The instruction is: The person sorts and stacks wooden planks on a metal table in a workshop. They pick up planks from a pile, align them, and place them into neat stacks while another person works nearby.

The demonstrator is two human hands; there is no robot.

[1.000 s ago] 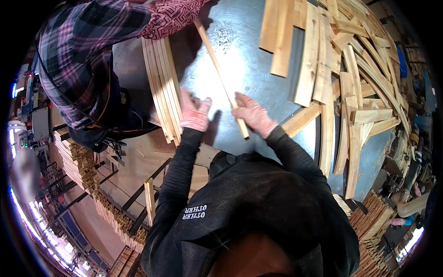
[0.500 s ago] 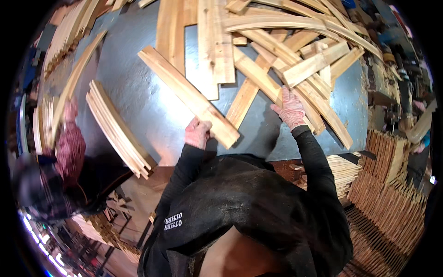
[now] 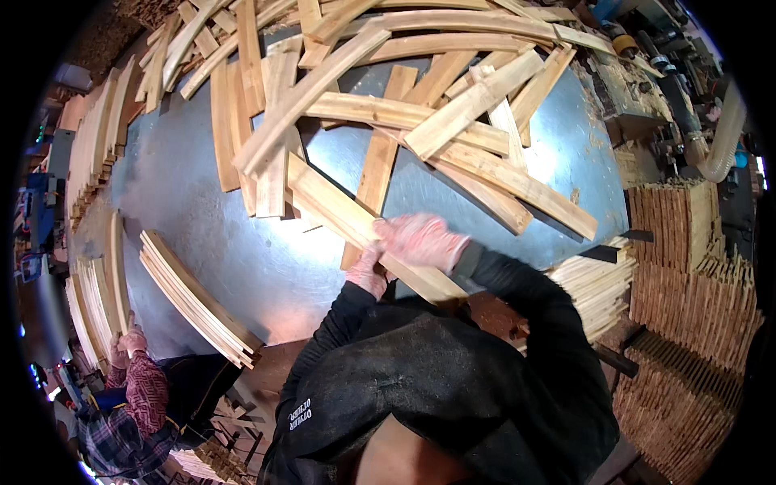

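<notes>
A wooden board [image 3: 335,208] slants across the metal table in front of me, its near end close to my body. My left hand [image 3: 368,273], in a pink-and-white glove, is closed on the board's left edge near the middle. My right hand [image 3: 424,241], gloved alike, lies across the top of the same board just beside the left one. It is smeared by motion, so its grip cannot be made out. Beyond the held board lie other loose boards, among them a pale one [image 3: 477,105] resting on top of the pile.
Loose, partly curved boards [image 3: 453,44] cover the far side of the metal table [image 3: 194,194]. A neat stack of curved strips [image 3: 194,295] sits at the left. A co-worker's gloved hands [image 3: 129,341] hold a strip at far left. Tall wood stacks [image 3: 671,234] stand at right.
My right hand has moved left from the loose boards onto the board in my left hand. The co-worker's strip has come down beside the left stack. The whole view has shifted.
</notes>
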